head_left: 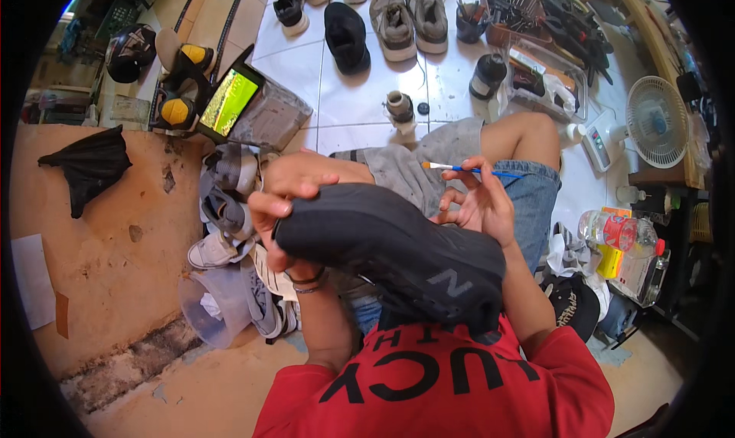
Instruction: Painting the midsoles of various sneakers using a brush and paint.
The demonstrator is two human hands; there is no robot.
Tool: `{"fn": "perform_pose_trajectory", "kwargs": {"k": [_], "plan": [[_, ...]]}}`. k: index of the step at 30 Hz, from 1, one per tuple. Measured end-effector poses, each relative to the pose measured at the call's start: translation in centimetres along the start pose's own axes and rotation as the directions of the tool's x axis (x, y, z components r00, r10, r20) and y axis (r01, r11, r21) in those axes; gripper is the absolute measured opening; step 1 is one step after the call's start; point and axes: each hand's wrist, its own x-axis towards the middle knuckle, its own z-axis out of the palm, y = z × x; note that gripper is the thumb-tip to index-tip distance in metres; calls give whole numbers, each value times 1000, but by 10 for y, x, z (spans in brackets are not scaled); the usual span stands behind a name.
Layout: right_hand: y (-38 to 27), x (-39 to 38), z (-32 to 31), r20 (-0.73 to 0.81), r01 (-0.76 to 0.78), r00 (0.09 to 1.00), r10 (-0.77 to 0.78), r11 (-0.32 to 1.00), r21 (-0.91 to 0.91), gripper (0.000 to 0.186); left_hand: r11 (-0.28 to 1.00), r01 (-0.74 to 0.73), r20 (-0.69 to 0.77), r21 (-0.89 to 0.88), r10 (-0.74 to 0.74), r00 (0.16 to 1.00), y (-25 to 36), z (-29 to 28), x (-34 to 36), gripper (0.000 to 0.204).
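Note:
A black sneaker is held up in front of my chest, tilted on its side. My left hand is closed round its toe end, with the fingers over the edge and the thumb below. My right hand pinches a thin paintbrush with a blue handle, its bristle end pointing left. That hand is beside the far side of the sneaker; whether its lower fingers touch the shoe is hidden. A grey cloth lies across my lap under the sneaker.
On the white tiles ahead stand a small open bottle, a dark bottle and several shoes. A lit screen leans at the left. More shoes are piled by my left leg; a white fan stands right.

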Motion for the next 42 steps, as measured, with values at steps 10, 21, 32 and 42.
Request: {"fn": "perform_pose_trajectory", "kwargs": {"k": [10, 21, 32, 42], "plan": [[4, -17, 31, 44, 232, 972, -230, 971, -55, 35, 865, 445, -323, 233, -363, 874, -23, 54, -33, 75], [1, -18, 27, 52, 244, 970, -239, 962, -125, 35, 816, 522, -431, 248, -390, 814, -16, 65, -27, 51], [-23, -30, -2, 118, 206, 975, -186, 960, -191, 40, 918, 383, -790, 104, -158, 593, -2, 32, -34, 56], [-1, -22, -3, -37, 457, 830, -557, 716, -527, 41, 754, 543, -604, 369, -250, 757, 11, -12, -92, 59]]}}
